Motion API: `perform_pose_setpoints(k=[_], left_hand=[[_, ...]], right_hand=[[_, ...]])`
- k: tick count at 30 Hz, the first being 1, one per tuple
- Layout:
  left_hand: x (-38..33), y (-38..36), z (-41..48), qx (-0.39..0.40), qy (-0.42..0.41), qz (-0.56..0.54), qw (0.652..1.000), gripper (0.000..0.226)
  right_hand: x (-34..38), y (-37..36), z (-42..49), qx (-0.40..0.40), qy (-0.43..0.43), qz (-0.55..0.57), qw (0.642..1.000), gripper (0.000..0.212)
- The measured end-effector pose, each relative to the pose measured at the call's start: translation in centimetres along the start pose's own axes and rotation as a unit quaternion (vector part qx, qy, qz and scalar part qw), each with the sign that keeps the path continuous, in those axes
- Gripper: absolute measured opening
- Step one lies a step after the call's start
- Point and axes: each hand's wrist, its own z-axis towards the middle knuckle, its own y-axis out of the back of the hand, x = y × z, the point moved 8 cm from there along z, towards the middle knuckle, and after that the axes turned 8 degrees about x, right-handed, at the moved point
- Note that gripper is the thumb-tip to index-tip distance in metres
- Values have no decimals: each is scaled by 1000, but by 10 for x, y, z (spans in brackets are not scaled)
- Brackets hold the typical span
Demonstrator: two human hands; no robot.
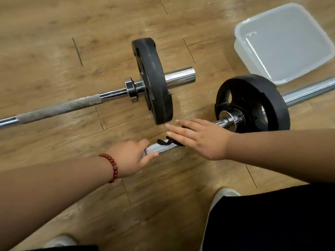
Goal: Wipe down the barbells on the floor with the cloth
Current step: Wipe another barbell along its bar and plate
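Two barbells lie on the wooden floor. The near barbell (163, 148) has a knurled silver shaft and a black plate (253, 104) at its right end. My left hand (130, 156), with a red bead bracelet on the wrist, grips the shaft. Just to its right, my right hand (197, 136) lies flat with straight fingers, pressing a black cloth (167, 140) onto the shaft; only a small part of the cloth shows. The far barbell (59, 107) runs left to right with its own black plate (154, 80).
A clear plastic tub (284, 42) sits on the floor at the upper right, close to the near barbell's sleeve (310, 92). My dark trousers and light shoes (224, 194) fill the bottom edge. Bare wooden floor (54, 42) spreads to the upper left.
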Motion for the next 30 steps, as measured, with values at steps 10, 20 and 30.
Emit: perform_pose_setpoints(k=[10,20,30], left_hand=[[11,-12,-11,-18,55,-12,998,49],[37,-25,-24,-94,63,-16,994,115],[28,-18,-20,-30,47,-1,998,48]], right_hand=[[13,-5,-8,-10,91,-48,995,90],[-2,-6,-38,15,123,-56,991,76],[1,-9,-16,34,205,-54,977,64]])
